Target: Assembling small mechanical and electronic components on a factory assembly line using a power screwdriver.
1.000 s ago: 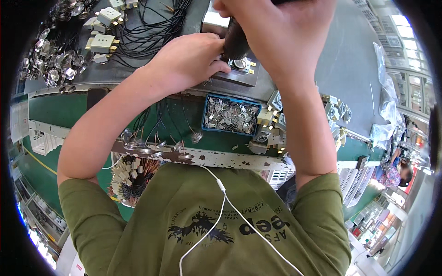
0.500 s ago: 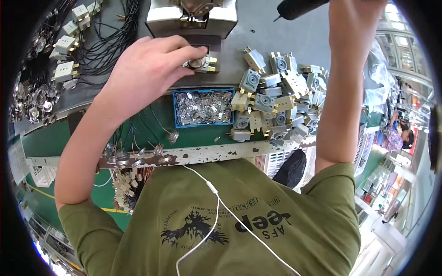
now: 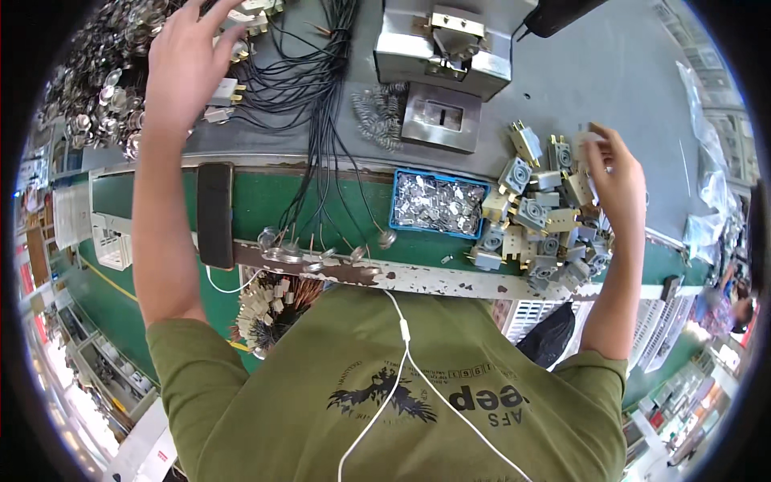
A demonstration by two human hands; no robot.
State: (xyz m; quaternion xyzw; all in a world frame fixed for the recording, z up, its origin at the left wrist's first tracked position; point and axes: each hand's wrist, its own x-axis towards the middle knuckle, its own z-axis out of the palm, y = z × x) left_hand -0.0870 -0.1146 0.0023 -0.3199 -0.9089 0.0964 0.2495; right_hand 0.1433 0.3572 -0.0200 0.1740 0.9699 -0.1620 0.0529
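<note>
My left hand (image 3: 189, 60) is at the far left, over a group of pale blocks with brass pins and black wires (image 3: 225, 92). Its fingers are stretched and apart, and I see nothing held in them. At the right, my right hand (image 3: 618, 181) is at the edge of a heap of grey blocks with brass pins (image 3: 534, 213). Thumb and forefinger close on a pale block (image 3: 585, 143), partly blurred. Between the hands, a metal fixture (image 3: 440, 118) with a slotted recess sits in front of a boxy metal press (image 3: 446, 48).
A blue tray (image 3: 393, 210) of small metal tabs lies near the table edge. Black wires (image 3: 321, 104) run across the table beside coiled springs (image 3: 377, 116). Round metal parts (image 3: 112, 100) are heaped far left. A phone (image 3: 215, 215) lies at the edge; a black pointed tool (image 3: 554, 18) hangs above.
My left hand has left the fixture, where it held a block with a round metal part, and moved to the far left. My right hand has come down from the top to the grey blocks.
</note>
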